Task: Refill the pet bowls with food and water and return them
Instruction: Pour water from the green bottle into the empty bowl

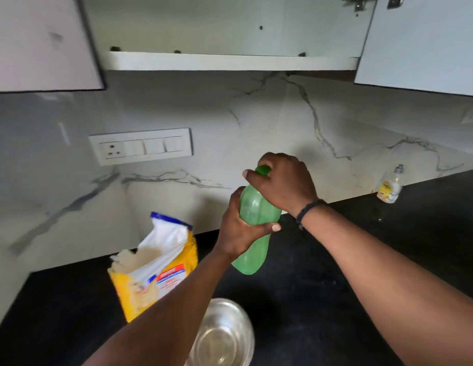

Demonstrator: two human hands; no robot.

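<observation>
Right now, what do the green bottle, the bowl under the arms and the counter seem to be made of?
Green bottle: likely translucent plastic, matte, since light glows through its wall. Bowl: either clear glass or polished steel, glossy with bright reflections; the blur leaves it open. Counter: dark stone, probably granite, black with faint speckle and a dull sheen.

We see a small clear bottle (389,186) with a yellow label standing at the back of the black counter (335,299), against the marble wall (256,133). A white switch panel (141,146) sits on that wall, below an open cupboard shelf (230,61).
</observation>
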